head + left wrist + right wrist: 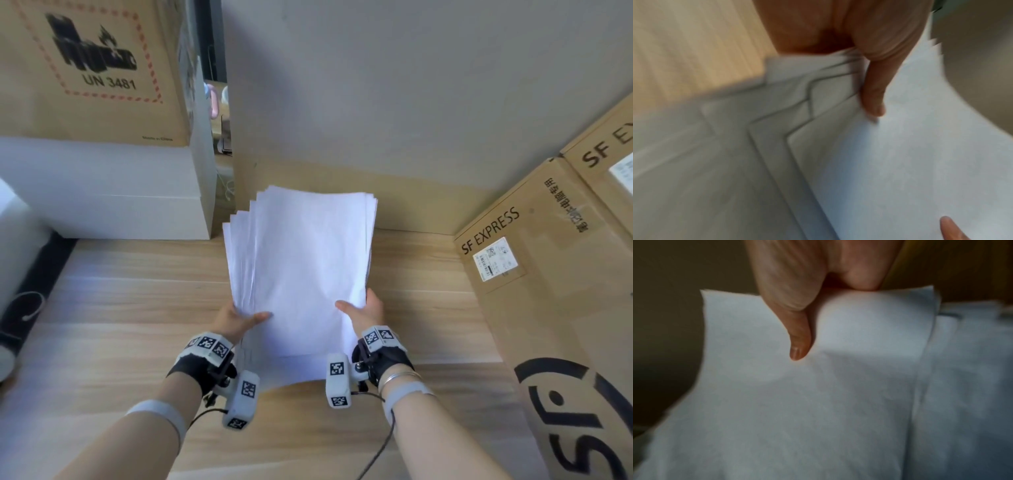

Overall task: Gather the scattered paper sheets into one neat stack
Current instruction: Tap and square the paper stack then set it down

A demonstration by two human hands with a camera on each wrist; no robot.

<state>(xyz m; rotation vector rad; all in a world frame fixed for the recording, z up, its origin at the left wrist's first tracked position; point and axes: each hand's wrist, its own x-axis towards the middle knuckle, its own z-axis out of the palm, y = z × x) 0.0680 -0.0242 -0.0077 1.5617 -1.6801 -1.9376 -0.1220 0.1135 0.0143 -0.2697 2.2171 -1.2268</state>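
Hands (239, 320) grip thin white uneven paper sheets (301, 260).

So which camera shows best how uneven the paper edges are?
The head view: the whole paper stack shows, fanned along its left edge. The left wrist view shows stepped corners, blurred; the right wrist view mostly one sheet.

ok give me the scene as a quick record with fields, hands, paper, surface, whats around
left hand: left hand grips the left edge of the white paper sheets, thumb on top
right hand: right hand grips the right edge, thumb on top
paper: one bundle held by both hands, edges fanned and uneven on the left
surface: light wooden table
around: brown SF Express cardboard boxes at right; white box at left
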